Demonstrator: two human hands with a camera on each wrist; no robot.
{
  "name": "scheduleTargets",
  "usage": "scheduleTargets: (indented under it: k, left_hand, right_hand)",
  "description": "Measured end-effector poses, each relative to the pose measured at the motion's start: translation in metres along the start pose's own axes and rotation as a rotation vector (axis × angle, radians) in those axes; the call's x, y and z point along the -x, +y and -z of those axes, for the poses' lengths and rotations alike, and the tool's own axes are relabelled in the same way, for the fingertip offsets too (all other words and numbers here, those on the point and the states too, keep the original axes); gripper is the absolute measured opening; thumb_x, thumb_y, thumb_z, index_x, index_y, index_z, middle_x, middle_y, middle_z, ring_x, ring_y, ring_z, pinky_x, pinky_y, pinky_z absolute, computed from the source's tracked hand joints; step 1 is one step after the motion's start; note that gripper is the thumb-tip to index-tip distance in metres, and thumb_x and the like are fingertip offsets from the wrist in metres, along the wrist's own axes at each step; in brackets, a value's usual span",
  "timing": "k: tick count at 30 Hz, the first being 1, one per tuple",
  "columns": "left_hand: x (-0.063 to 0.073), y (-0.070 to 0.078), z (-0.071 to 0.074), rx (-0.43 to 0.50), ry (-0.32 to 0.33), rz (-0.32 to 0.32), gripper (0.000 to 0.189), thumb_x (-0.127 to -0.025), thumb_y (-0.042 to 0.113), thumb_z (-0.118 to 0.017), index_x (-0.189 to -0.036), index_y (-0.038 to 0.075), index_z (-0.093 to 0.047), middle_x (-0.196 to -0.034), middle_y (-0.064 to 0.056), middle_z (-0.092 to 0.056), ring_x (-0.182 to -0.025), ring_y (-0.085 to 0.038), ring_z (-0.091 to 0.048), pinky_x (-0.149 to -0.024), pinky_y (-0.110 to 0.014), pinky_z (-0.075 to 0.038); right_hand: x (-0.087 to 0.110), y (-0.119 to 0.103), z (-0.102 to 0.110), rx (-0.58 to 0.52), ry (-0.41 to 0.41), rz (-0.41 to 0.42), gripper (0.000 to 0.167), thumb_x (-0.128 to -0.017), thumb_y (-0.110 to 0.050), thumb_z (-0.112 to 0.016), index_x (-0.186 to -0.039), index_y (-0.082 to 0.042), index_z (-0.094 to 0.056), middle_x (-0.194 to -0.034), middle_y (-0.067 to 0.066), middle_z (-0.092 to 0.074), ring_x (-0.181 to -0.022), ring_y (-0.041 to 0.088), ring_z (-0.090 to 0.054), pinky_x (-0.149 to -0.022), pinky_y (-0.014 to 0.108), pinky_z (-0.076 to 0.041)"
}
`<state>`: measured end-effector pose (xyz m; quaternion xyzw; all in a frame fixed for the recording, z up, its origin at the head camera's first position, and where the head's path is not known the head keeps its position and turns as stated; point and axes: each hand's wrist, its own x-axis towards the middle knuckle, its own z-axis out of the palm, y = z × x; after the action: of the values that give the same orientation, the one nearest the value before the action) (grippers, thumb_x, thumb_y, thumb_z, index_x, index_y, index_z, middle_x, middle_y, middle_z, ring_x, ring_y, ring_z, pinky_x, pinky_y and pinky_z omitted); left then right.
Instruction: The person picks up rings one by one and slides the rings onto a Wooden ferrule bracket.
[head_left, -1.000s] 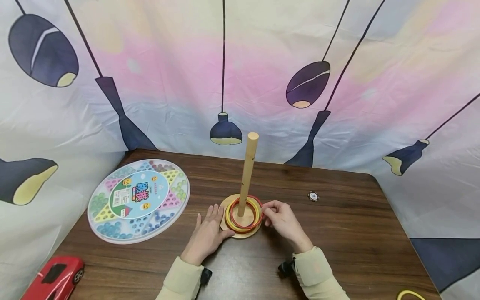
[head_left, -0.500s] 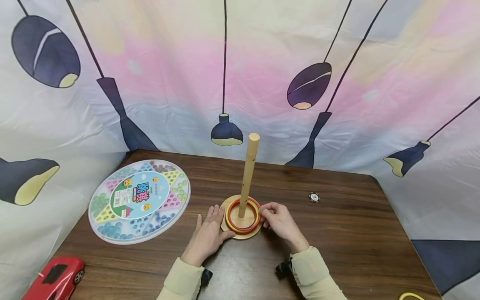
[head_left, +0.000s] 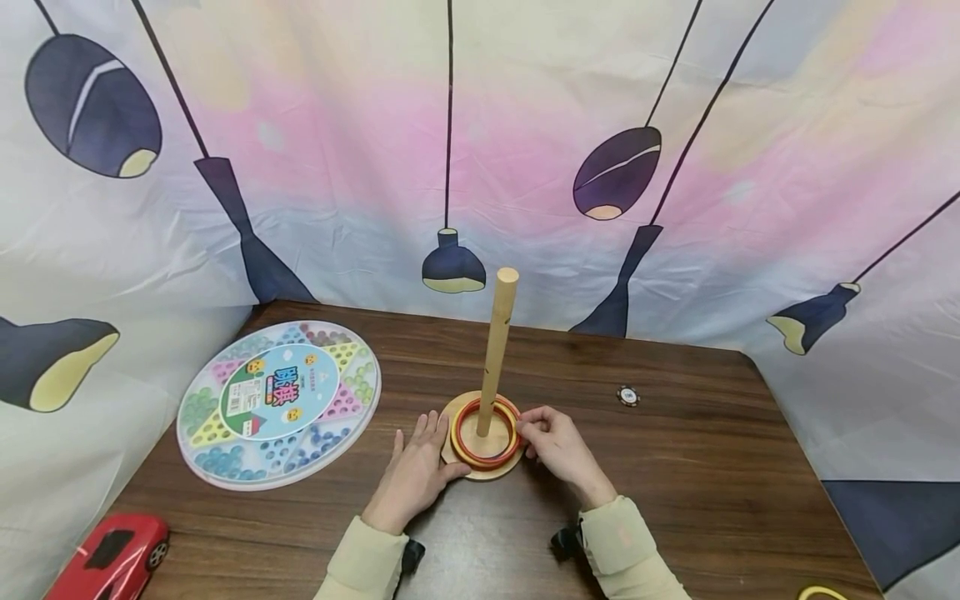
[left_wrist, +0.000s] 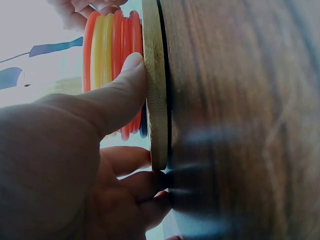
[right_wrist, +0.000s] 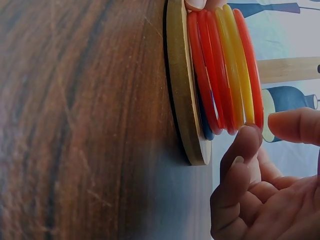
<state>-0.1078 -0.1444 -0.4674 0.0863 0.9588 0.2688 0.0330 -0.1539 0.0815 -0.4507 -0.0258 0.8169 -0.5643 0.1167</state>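
A round wooden base point(head_left: 457, 398) carries an upright wooden post point(head_left: 497, 350). Several rings are stacked round the post: a red ring point(right_wrist: 256, 85) on top, yellow rings point(left_wrist: 103, 50) below it, more red ones under those and a dark blue ring point(right_wrist: 205, 122) at the bottom. My left hand point(head_left: 408, 475) rests against the base's left side, thumb along the front rim beside the rings and fingers extended on the far side. My right hand point(head_left: 558, 446) is at the stack's right side; its bent index finger touches the upper rings, its thumb slightly apart from the red one.
A round marble board game point(head_left: 277, 404) in a clear case lies left of the post. A red toy car point(head_left: 112, 554) is at the front left. A poker chip point(head_left: 628, 396) lies to the right, a yellow ring point(head_left: 821, 593) at the front right. A printed cloth point(head_left: 337, 150) hangs behind the table.
The top red ring, tilted and off to the right a second ago, has come down level on the stack. My right hand shifted slightly left with it. My left hand stayed on the base.
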Motion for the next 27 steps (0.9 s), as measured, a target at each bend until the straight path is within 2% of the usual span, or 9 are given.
scheduleTargets:
  k: [8,18,27]
  left_hand:
    - [0.0,-0.001,0.0,-0.007,0.007,-0.008,0.085,-0.087,0.044,-0.068,-0.147,-0.007,-0.035,-0.151,-0.028,-0.031,-0.142,-0.04,-0.024,-0.11,-0.065,-0.016]
    - [0.0,0.0,0.0,-0.002,0.004,-0.013,0.085,-0.087,0.043,-0.067,-0.147,-0.007,-0.034,-0.151,-0.028,-0.031,-0.142,-0.04,-0.024,-0.11,-0.066,-0.015]
    - [-0.001,-0.001,-0.001,-0.024,0.022,-0.018,0.084,-0.087,0.043,-0.068,-0.146,-0.008,-0.037,-0.15,-0.029,-0.033,-0.141,-0.041,-0.026,-0.11,-0.067,-0.016]
  right_hand:
    - [0.004,0.0,-0.001,0.02,-0.006,-0.013,0.022,-0.096,-0.019,-0.061,-0.107,0.0,-0.062,-0.079,0.01,-0.063,-0.065,0.027,-0.059,-0.056,0.037,-0.05]
    - [0.012,0.001,0.006,0.046,-0.044,0.023,0.023,-0.096,-0.019,-0.06,-0.108,0.001,-0.06,-0.085,0.013,-0.064,-0.066,0.024,-0.059,-0.061,0.035,-0.051]
    - [0.032,-0.003,0.023,0.154,0.013,0.017,0.025,-0.094,-0.027,-0.064,-0.106,-0.005,-0.063,-0.082,0.011,-0.063,-0.069,0.025,-0.062,-0.062,0.03,-0.05]
